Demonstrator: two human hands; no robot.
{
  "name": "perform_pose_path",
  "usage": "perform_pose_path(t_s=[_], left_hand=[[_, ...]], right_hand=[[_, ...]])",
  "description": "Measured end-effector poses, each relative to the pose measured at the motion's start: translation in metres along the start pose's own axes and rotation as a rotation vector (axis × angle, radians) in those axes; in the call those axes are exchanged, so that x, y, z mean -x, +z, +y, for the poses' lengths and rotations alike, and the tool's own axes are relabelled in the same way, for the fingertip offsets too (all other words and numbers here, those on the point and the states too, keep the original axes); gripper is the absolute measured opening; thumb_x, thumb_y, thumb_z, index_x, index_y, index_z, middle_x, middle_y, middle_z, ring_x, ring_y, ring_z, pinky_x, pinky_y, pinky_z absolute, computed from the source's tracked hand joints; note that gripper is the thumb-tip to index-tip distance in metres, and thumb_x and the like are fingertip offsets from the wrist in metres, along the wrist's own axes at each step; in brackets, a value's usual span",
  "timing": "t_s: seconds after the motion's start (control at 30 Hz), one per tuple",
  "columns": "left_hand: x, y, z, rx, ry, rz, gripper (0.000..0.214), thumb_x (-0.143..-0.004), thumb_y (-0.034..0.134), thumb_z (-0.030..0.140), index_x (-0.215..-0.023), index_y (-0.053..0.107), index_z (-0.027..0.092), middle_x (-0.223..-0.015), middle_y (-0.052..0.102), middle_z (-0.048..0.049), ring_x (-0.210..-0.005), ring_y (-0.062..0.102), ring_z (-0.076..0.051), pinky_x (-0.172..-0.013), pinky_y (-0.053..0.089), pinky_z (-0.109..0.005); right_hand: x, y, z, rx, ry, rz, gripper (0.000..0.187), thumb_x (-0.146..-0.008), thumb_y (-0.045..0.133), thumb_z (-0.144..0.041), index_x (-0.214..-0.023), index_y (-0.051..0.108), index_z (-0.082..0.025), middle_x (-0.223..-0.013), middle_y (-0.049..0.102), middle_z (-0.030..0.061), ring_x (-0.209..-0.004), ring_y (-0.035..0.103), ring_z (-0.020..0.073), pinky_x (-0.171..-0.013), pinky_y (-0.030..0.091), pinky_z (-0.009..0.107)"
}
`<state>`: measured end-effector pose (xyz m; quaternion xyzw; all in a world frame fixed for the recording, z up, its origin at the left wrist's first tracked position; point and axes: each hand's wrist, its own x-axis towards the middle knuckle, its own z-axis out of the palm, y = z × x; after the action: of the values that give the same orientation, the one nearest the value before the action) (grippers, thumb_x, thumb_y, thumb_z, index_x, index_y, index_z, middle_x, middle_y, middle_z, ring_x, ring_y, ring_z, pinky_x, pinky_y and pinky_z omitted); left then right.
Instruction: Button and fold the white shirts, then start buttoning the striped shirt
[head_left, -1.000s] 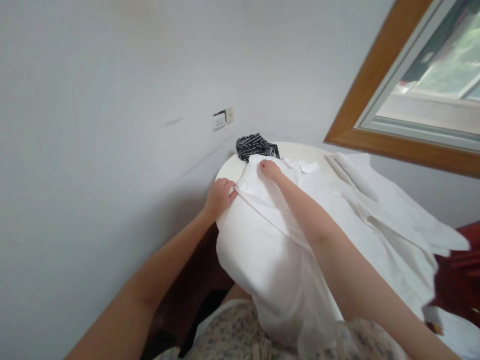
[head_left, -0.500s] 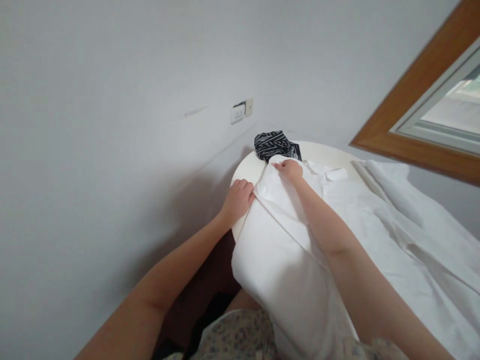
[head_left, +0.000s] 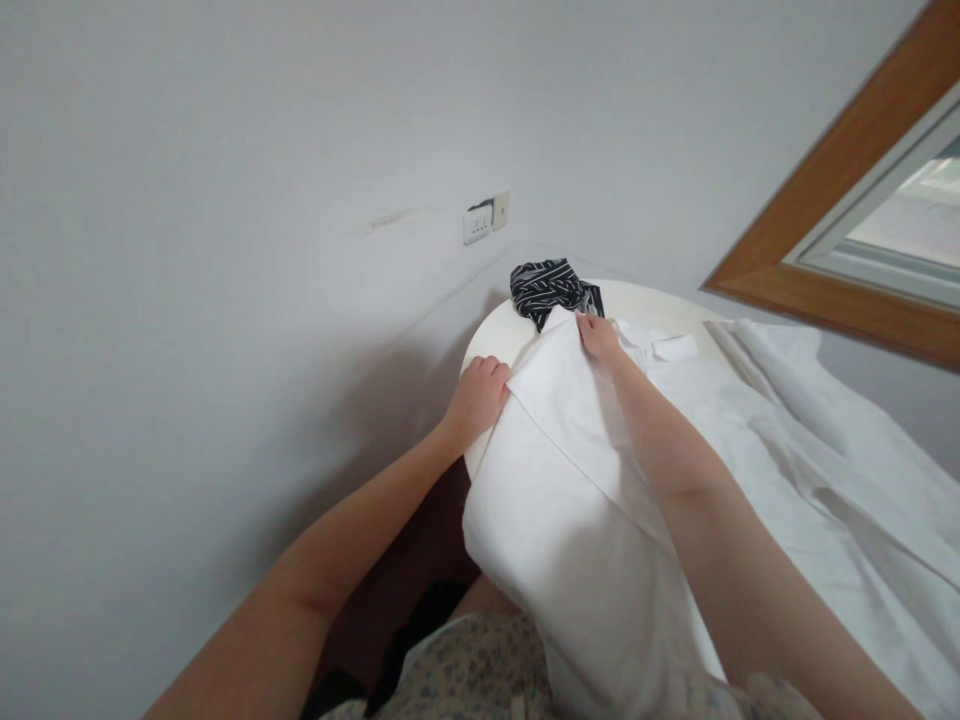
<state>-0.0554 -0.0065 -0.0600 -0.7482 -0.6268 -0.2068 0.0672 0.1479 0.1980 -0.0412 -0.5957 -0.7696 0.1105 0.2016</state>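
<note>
A large white garment (head_left: 592, 520) lies spread over a round white table (head_left: 495, 335) and hangs off its near edge. My left hand (head_left: 476, 395) is closed on the garment's left edge at the table rim. My right hand (head_left: 598, 335) pinches the cloth at its far end, just in front of a bundle of black-and-white striped fabric (head_left: 550, 287) at the table's back. A collar-like flap (head_left: 671, 349) shows to the right of my right hand.
A grey wall stands close on the left, with a white socket plate (head_left: 484, 219) above the table. A wood-framed window (head_left: 847, 230) is at the upper right. More white cloth (head_left: 840, 440) drapes to the right. My flowered clothing (head_left: 465, 670) is at the bottom.
My right hand has shifted slightly right along the garment's far edge, pulling the fold flatter. My left hand holds its place. The view swung left earlier, then steadied.
</note>
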Motion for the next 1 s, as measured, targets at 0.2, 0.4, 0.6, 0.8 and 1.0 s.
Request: perform_pose_path(t_s=[0.2, 0.4, 0.6, 0.8, 1.0], left_hand=[[0.001, -0.001, 0.003, -0.028, -0.003, 0.005, 0.006, -0.085, 0.05, 0.017, -0.088, 0.055, 0.019, -0.097, 0.055, -0.0097, -0.097, 0.048, -0.026, -0.086, 0.043, -0.044], [0.0, -0.001, 0.004, -0.031, -0.013, -0.01, 0.006, -0.086, 0.05, 0.017, -0.09, 0.055, 0.018, -0.1, 0.055, -0.0107, -0.099, 0.048, -0.027, -0.087, 0.043, -0.043], [0.001, -0.003, 0.004, -0.048, 0.007, -0.004, 0.008, -0.087, 0.048, 0.018, -0.089, 0.055, 0.019, -0.1, 0.056, -0.0103, -0.099, 0.048, -0.026, -0.087, 0.043, -0.042], [0.002, -0.001, 0.004, -0.08, 0.004, 0.015, 0.008, -0.087, 0.048, 0.017, -0.091, 0.055, 0.018, -0.1, 0.056, -0.0106, -0.099, 0.048, -0.026, -0.086, 0.043, -0.041], [0.002, -0.001, 0.005, -0.113, 0.008, 0.034, 0.008, -0.087, 0.048, 0.018, -0.091, 0.055, 0.018, -0.098, 0.056, -0.0106, -0.099, 0.049, -0.026, -0.085, 0.043, -0.041]], right_hand=[[0.001, -0.002, -0.016, -0.097, 0.022, -0.018, 0.06, -0.09, 0.033, -0.068, -0.086, 0.067, -0.019, -0.091, 0.07, 0.0085, -0.087, 0.061, 0.0216, -0.074, 0.042, 0.027], [-0.017, 0.014, -0.036, -0.224, -0.029, 0.057, 0.038, -0.09, 0.045, -0.045, -0.089, 0.07, -0.016, -0.089, 0.071, 0.0053, -0.083, 0.06, 0.017, -0.075, 0.042, 0.023], [-0.018, 0.017, -0.033, -0.342, 0.12, -0.007, 0.037, -0.091, 0.041, -0.031, -0.107, 0.067, -0.011, -0.097, 0.071, 0.0086, -0.079, 0.063, 0.0157, -0.071, 0.046, 0.024], [0.014, -0.016, 0.002, -0.286, 0.094, -0.187, 0.049, -0.099, 0.032, -0.047, -0.099, 0.067, -0.013, -0.092, 0.072, 0.0104, -0.073, 0.064, 0.0138, -0.068, 0.048, 0.022], [0.057, -0.044, 0.029, 0.009, 0.024, -0.318, 0.047, -0.097, 0.037, -0.05, -0.099, 0.07, -0.016, -0.091, 0.073, 0.0098, -0.084, 0.065, 0.0193, -0.077, 0.046, 0.026]])
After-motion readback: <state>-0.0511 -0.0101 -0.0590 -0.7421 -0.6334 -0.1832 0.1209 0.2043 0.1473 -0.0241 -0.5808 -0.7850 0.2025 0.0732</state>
